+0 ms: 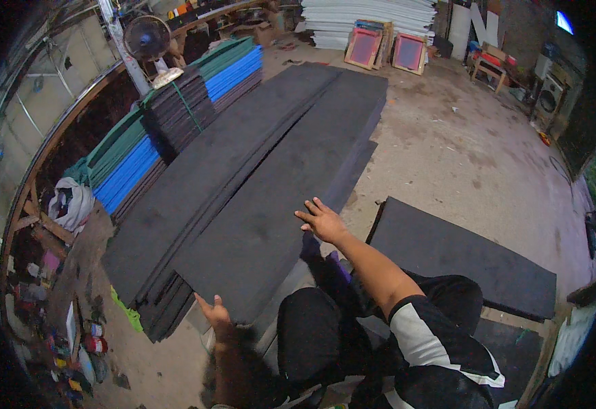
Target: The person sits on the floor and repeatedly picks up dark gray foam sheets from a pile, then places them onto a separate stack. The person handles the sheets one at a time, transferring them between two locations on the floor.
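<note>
Two long stacks of dark grey foam-like sheets lie side by side in front of me, a left stack and a right stack. My left hand is at the near end of the right stack, thumb and forefinger apart beside the top sheet's edge. My right hand is over that stack's right edge with its fingers spread. Neither hand shows anything held, and whether either one presses on the sheet is hard to tell.
Another dark sheet pile lies right of my legs. Bundled green, blue and dark sheets line the left side near a fan. White sheets and framed screens stand at the back. Cans clutter the near left.
</note>
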`<control>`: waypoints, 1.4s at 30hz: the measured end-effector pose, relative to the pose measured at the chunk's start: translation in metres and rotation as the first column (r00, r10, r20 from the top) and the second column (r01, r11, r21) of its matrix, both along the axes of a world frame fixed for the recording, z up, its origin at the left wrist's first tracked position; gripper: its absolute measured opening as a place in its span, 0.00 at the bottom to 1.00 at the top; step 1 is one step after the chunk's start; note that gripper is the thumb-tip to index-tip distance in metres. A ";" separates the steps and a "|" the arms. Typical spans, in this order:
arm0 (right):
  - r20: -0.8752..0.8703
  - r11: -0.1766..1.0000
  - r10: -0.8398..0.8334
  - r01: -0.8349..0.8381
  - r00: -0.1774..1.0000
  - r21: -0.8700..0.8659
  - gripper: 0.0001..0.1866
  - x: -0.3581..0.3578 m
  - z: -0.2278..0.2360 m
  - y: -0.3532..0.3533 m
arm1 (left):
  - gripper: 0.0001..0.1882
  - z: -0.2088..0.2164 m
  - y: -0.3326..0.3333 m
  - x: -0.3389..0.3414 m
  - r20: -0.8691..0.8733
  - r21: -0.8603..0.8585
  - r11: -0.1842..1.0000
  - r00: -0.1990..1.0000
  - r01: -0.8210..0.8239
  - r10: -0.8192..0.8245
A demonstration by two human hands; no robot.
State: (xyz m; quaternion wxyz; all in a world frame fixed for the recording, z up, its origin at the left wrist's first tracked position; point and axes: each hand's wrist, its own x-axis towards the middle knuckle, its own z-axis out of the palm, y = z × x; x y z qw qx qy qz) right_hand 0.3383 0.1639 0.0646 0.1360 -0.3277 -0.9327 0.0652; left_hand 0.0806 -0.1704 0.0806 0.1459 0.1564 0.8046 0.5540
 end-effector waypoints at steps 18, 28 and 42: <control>0.032 0.997 0.003 0.000 0.999 -0.080 0.31 -0.009 0.002 0.009 | 0.40 -0.009 0.005 -0.003 -0.021 0.045 0.998 0.999 -0.032 0.033; -0.064 0.989 -0.038 0.029 0.997 -0.145 0.41 0.016 0.024 -0.021 | 0.43 0.041 0.067 0.040 -0.698 -0.452 0.891 0.602 0.050 -0.388; -0.008 0.963 -0.267 0.266 0.964 -0.046 0.43 0.327 0.074 -0.037 | 0.34 0.032 0.260 0.360 -0.497 -0.227 0.142 0.011 0.963 -0.868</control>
